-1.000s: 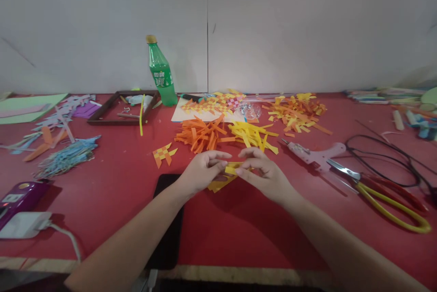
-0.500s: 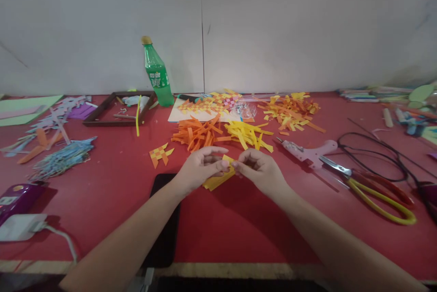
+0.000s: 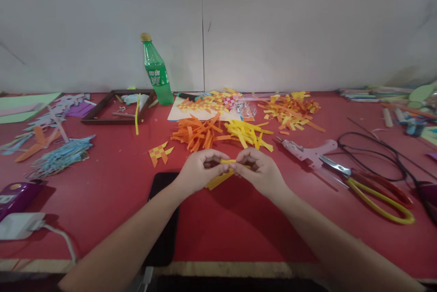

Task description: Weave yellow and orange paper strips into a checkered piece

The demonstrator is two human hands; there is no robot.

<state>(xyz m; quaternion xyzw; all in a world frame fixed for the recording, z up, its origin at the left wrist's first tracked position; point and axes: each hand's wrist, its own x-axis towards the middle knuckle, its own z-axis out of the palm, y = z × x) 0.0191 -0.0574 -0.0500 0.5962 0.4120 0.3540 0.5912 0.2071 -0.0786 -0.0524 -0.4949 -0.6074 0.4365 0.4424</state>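
Angled upward half a second ago, the yellow paper strip (image 3: 228,161) is now level above the tabletop (image 3: 239,237), pinched by the fingers of left hand (image 3: 197,171) and right hand (image 3: 262,173), apparently mid-fold.

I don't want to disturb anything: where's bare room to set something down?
Red tabletop shows bare between the flat black device and right forearm, and between the left forearm and white corded charger. It's crowded past the pinched yellow paper: loose orange paper strips and loose yellow paper strips.
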